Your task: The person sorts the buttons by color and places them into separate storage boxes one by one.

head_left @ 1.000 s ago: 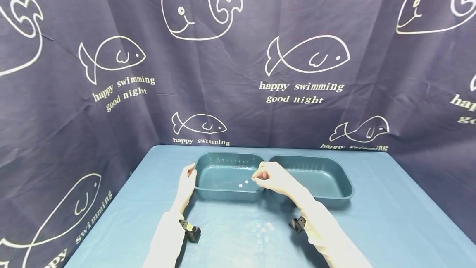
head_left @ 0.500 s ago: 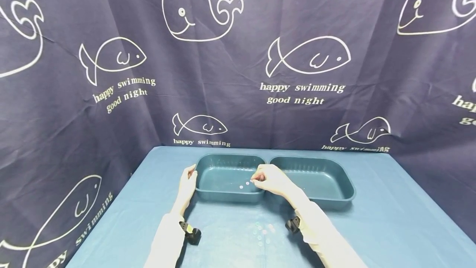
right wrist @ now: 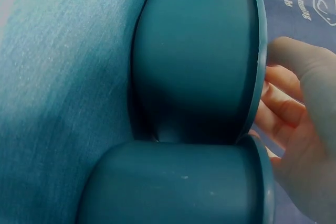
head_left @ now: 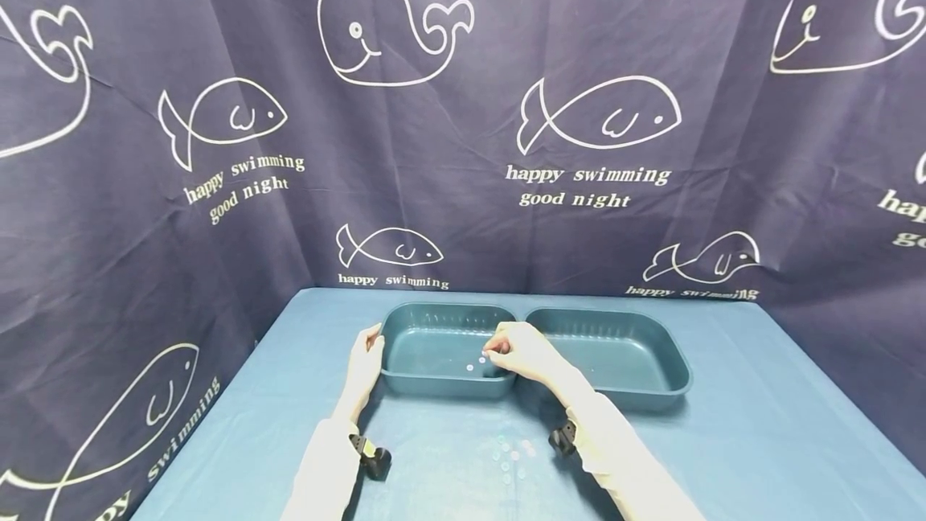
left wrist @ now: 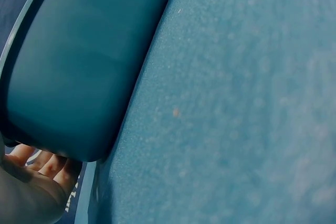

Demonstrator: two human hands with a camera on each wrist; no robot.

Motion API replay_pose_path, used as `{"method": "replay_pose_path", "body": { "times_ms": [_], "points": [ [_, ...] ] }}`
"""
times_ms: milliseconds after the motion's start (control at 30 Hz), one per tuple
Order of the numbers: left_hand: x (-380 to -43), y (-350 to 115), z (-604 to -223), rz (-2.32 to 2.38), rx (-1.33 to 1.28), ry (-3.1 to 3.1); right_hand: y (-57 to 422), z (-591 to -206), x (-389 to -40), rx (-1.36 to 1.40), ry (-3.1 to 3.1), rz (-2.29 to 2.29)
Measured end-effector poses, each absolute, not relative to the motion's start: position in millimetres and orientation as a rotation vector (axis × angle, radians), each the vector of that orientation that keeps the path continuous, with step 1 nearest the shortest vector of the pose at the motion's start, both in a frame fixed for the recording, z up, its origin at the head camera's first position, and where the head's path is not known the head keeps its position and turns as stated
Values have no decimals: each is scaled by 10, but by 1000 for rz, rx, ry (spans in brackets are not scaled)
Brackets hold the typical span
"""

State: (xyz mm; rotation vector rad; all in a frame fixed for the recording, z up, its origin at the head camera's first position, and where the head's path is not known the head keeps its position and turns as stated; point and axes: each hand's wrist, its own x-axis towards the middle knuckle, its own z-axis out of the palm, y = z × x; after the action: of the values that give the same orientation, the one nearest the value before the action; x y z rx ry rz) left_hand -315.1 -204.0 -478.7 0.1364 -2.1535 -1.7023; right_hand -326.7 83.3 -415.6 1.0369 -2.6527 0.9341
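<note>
Two dark teal plastic bins stand side by side, the left bin point(head_left: 434, 386) and the right bin point(head_left: 651, 400). My left hand point(head_left: 365, 362) holds the left bin's outer end; in the left wrist view its bent fingers point(left wrist: 52, 166) lie against that wall, the thumb mostly out of sight. Over the left bin's right side, my right hand point(head_left: 528, 352) has thumb and index finger together, pinching what looks like a small pale disc point(head_left: 486, 354). Beside the fingertips, small pinkish discs point(head_left: 470, 367) lie on that bin's floor. The right wrist view hides the fingertips behind the bins.
Several small pale discs point(head_left: 514, 455), pinkish and greenish, lie on the blue tablecloth point(head_left: 434, 465) between my forearms. A dark curtain point(head_left: 463, 143) with white fish drawings hangs behind the table. The bins' adjoining ends meet below my right hand.
My right hand has moved slightly left and lower into the left bin, its fingertips closer to the discs there. My left hand stays at the bin's end.
</note>
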Motion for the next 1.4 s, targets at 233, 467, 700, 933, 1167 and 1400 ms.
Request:
{"method": "replay_pose_path", "body": {
  "times_ms": [233,467,700,933,1167,1400],
  "points": [
    [-3150,-2035,-4795,-1716,128,-2149,842,-4186,-3292,1051,-2643,947],
    [-3157,-2039,-4797,-1721,121,-2143,864,-4181,-3282,1078,-2612,951],
    [-3172,-2047,-4810,-1713,140,-2164,882,-4142,-3262,1058,-2620,954],
    [-3161,-2041,-4790,-1701,142,-2166,911,-4119,-3246,1051,-2608,992],
    [-3165,-2044,-4786,-1692,146,-2176,939,-4103,-3227,1051,-2581,1000],
    [-3156,-2042,-4790,-1696,152,-2167,987,-4120,-3217,1054,-2563,1027]
  ]
}}
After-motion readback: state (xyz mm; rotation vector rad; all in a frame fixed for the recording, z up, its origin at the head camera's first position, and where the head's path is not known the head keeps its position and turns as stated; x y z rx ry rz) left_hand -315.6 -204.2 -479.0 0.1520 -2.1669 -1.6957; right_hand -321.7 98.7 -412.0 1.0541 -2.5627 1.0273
